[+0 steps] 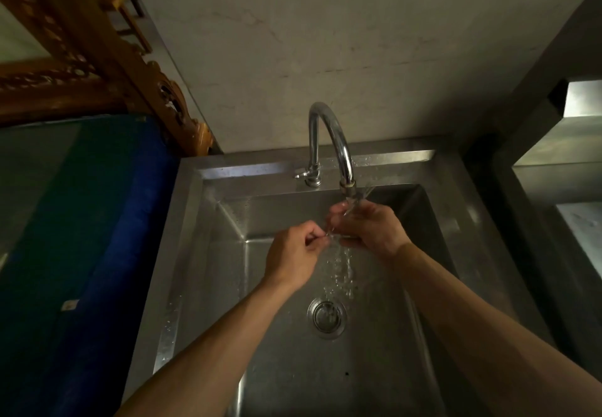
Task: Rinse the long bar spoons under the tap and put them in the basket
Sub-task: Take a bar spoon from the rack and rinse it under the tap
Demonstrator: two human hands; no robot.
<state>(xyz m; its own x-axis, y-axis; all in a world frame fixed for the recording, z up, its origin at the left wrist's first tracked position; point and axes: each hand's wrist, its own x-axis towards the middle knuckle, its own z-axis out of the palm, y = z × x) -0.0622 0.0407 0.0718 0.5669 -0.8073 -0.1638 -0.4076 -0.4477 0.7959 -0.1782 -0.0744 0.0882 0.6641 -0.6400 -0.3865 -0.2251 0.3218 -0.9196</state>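
Observation:
Over the steel sink (pixel 211 253), water runs from the curved chrome tap (pixel 335 142). My left hand (pixel 294 253) pinches the thin end of a bar spoon (pixel 333 237) just left of the stream. My right hand (pixel 368 226) is curled round the spoon's other part right under the spout, with water splashing over its fingers. Most of the spoon is hidden inside the hands, and how many spoons I hold is unclear. No basket is in view.
The round drain (pixel 326 318) lies below the hands in the wet basin. A blue-edged surface (pixel 97 221) and a carved wooden frame (pixel 97 58) stand to the left. A steel counter (pixel 570 155) borders the sink on the right.

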